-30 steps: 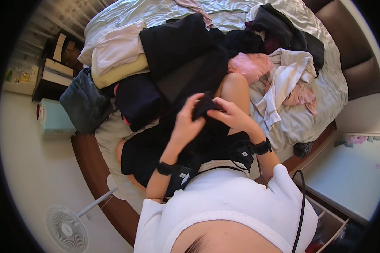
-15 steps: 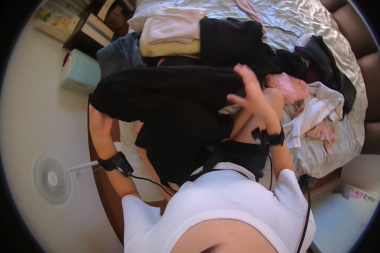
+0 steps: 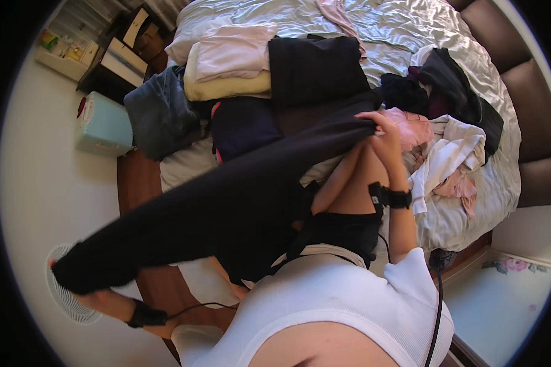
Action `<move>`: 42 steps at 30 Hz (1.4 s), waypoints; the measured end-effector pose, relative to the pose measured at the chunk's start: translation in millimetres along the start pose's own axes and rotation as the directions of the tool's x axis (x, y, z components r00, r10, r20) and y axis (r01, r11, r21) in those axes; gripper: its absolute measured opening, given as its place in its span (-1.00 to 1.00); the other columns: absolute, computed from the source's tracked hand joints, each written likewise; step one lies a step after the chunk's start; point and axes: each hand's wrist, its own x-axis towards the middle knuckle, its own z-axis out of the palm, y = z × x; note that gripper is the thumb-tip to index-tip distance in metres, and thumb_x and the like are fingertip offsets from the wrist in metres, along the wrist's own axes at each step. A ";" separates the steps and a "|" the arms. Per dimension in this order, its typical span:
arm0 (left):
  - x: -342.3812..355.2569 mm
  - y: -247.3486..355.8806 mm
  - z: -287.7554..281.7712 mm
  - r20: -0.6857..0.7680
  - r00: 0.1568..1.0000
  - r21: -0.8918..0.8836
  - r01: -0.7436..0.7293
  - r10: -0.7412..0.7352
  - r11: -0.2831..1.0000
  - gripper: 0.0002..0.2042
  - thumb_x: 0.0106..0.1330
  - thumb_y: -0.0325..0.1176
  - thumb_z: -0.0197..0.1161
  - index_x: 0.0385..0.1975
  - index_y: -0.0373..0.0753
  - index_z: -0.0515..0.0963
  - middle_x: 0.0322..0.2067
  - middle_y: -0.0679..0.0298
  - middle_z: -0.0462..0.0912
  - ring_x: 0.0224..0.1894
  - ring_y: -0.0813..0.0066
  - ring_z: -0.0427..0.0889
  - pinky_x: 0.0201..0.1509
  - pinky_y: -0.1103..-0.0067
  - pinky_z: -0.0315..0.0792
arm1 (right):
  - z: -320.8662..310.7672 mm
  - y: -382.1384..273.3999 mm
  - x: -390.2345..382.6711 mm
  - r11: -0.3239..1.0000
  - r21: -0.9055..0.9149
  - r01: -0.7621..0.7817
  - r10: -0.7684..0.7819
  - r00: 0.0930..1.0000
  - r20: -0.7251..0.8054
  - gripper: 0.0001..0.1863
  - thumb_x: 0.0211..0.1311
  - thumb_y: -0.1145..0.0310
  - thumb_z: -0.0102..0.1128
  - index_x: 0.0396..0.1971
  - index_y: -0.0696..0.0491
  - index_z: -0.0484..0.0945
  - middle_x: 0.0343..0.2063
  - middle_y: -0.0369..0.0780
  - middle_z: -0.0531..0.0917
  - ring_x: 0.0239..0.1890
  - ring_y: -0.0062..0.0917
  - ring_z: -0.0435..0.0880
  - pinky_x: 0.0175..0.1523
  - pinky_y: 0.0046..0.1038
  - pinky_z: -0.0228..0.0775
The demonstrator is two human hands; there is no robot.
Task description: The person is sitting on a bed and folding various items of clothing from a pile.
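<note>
A long black garment [image 3: 183, 208] is stretched diagonally across my lap and bare legs. My left hand [image 3: 82, 284], mostly hidden by the cloth, grips its end low at the far left. My right hand [image 3: 382, 134] pinches the other end up at the right, above my bent knee. Just beyond it lie a dark navy folded item with red trim [image 3: 245, 125], a folded black cloth [image 3: 312, 70] and a crumpled pink garment [image 3: 410, 128].
The bed [image 3: 410, 24] holds folded pink [image 3: 226, 52] and yellow [image 3: 226, 88] items, grey-blue clothing [image 3: 159, 110], crumpled white [image 3: 447, 159] and dark clothes [image 3: 453, 79]. A fan [image 3: 67, 306], pale-blue box [image 3: 104, 128] and cabinets [image 3: 122, 61] stand left.
My hands have moved apart from the middle, stretching the black garment. My left hand went down and leftward, my right hand right and upward, closing on the cloth after being spread.
</note>
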 end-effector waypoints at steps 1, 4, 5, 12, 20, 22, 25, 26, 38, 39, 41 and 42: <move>-39.9 -6.4 22.9 0.136 0.919 0.241 -0.392 0.369 0.888 -0.60 0.30 -0.27 -0.15 0.13 -0.22 0.22 0.06 0.07 0.33 0.02 0.21 0.41 0.14 0.41 0.27 | -13.2 5.1 -6.8 0.999 0.022 0.023 -0.023 0.999 -0.031 -0.69 -0.25 0.62 0.08 -0.35 0.11 0.54 -0.40 -0.17 0.60 -0.29 -0.42 0.58 -0.17 -0.54 0.36; -72.6 -13.0 40.1 0.193 0.760 0.439 -0.632 0.621 0.638 -0.57 0.28 -0.25 -0.18 0.12 -0.28 0.22 0.05 0.09 0.33 0.00 0.33 0.43 0.08 0.52 0.31 | -68.0 9.0 -34.3 0.993 -0.108 -0.042 0.012 0.966 -0.259 -0.70 -0.22 0.63 0.07 -0.35 0.14 0.53 -0.42 -0.23 0.60 -0.33 -0.52 0.56 -0.18 -0.57 0.34; -79.4 1.1 38.5 0.193 0.739 0.460 -0.650 0.646 0.605 -0.57 0.28 -0.25 -0.18 0.12 -0.28 0.22 0.05 0.09 0.33 0.00 0.33 0.43 0.08 0.52 0.31 | -81.3 -0.7 -37.2 0.990 -0.113 -0.084 0.044 0.946 -0.322 -0.71 -0.21 0.62 0.07 -0.34 0.14 0.52 -0.43 -0.25 0.59 -0.34 -0.54 0.56 -0.19 -0.57 0.34; -57.9 -45.3 12.3 0.231 0.801 0.559 -0.574 0.553 0.598 -0.57 0.30 -0.24 -0.19 0.12 -0.30 0.21 0.06 0.11 0.31 0.01 0.33 0.42 0.07 0.53 0.32 | -171.6 13.4 -85.2 0.933 -0.241 -0.267 0.028 0.723 -0.690 -0.75 -0.13 0.57 0.04 -0.34 0.17 0.52 -0.45 -0.26 0.56 -0.39 -0.59 0.51 -0.23 -0.63 0.31; 33.1 -87.6 -16.4 0.424 0.879 0.628 -0.458 0.216 0.629 -0.57 0.32 -0.23 -0.20 0.12 -0.31 0.21 0.07 0.12 0.29 0.02 0.34 0.41 0.06 0.53 0.33 | -217.6 -12.2 -41.0 0.518 -0.818 -0.248 -0.578 0.604 -0.549 -0.83 -0.19 0.48 0.07 -0.47 0.12 0.51 -0.44 -0.24 0.54 -0.28 -0.48 0.51 -0.14 -0.47 0.31; 95.6 -124.7 -33.5 0.464 0.886 0.508 -0.266 0.000 0.819 -0.57 0.33 -0.21 -0.19 0.13 -0.31 0.19 0.07 0.11 0.30 0.01 0.33 0.42 0.05 0.52 0.34 | -223.9 4.1 -23.2 0.576 -0.789 -0.215 -0.504 0.666 -0.550 -0.82 -0.20 0.48 0.09 -0.47 0.10 0.52 -0.39 -0.23 0.55 -0.25 -0.47 0.51 -0.14 -0.45 0.32; 41.9 -167.6 83.5 0.810 0.585 0.409 -0.529 -0.030 0.744 -0.58 0.23 -0.30 -0.11 0.05 -0.41 0.26 0.02 0.03 0.34 0.08 0.23 0.33 0.14 0.42 0.25 | -230.4 63.8 27.2 0.599 -0.775 -0.202 -0.278 0.855 -0.438 -0.76 -0.25 0.41 0.19 -0.43 0.05 0.54 -0.29 -0.25 0.59 -0.14 -0.43 0.51 -0.03 -0.27 0.24; 40.9 -176.9 114.8 0.959 0.263 0.179 -0.852 0.106 0.492 -0.61 0.25 -0.30 -0.13 0.00 -0.40 0.32 -0.05 0.06 0.41 0.00 0.22 0.40 0.04 0.48 0.32 | -225.6 88.4 48.4 0.459 -0.847 -0.268 -0.233 0.884 -0.406 -0.67 -0.24 0.37 0.22 -0.32 0.04 0.51 -0.23 -0.25 0.56 -0.08 -0.40 0.47 0.04 -0.18 0.14; 44.8 -368.6 -29.0 0.447 0.697 0.884 -0.250 -0.561 0.395 -0.46 0.03 -0.07 0.27 -0.23 -0.50 0.37 -0.32 0.12 0.51 -0.22 0.35 0.49 -0.14 0.57 0.36 | 85.4 51.7 -72.1 0.958 -0.228 -0.173 0.283 0.450 0.847 -0.49 -0.22 -0.08 0.23 -0.43 0.09 0.57 -0.47 -0.18 0.59 -0.39 -0.41 0.58 -0.29 -0.50 0.37; 24.1 -366.3 -20.3 0.434 0.562 0.872 -0.067 -0.704 0.484 -0.44 0.04 -0.06 0.26 -0.22 -0.52 0.37 -0.30 0.11 0.52 -0.21 0.35 0.50 -0.13 0.57 0.36 | 110.8 60.5 -94.2 0.939 -0.342 -0.036 0.341 0.224 0.913 -0.45 -0.22 -0.12 0.22 -0.39 0.09 0.58 -0.44 -0.17 0.59 -0.33 -0.41 0.57 -0.24 -0.51 0.36; -1.9 -365.1 -11.0 0.421 0.406 0.848 0.141 -0.811 0.511 -0.42 0.04 -0.05 0.25 -0.20 -0.55 0.37 -0.29 0.11 0.52 -0.20 0.35 0.50 -0.12 0.58 0.36 | 137.1 5.3 -97.3 0.839 -0.522 0.152 0.433 0.394 0.811 -0.42 -0.24 -0.12 0.23 -0.36 0.12 0.59 -0.44 -0.11 0.58 -0.31 -0.33 0.55 -0.19 -0.47 0.36; -6.5 -368.4 -3.8 0.431 0.525 0.899 -0.175 -0.734 0.402 -0.44 0.03 -0.06 0.26 -0.23 -0.52 0.40 -0.29 0.07 0.52 -0.18 0.30 0.50 -0.14 0.55 0.37 | 151.6 -0.7 -106.2 0.839 -0.521 0.156 0.432 0.388 0.814 -0.42 -0.24 -0.12 0.23 -0.36 0.12 0.59 -0.44 -0.11 0.58 -0.31 -0.33 0.55 -0.19 -0.47 0.36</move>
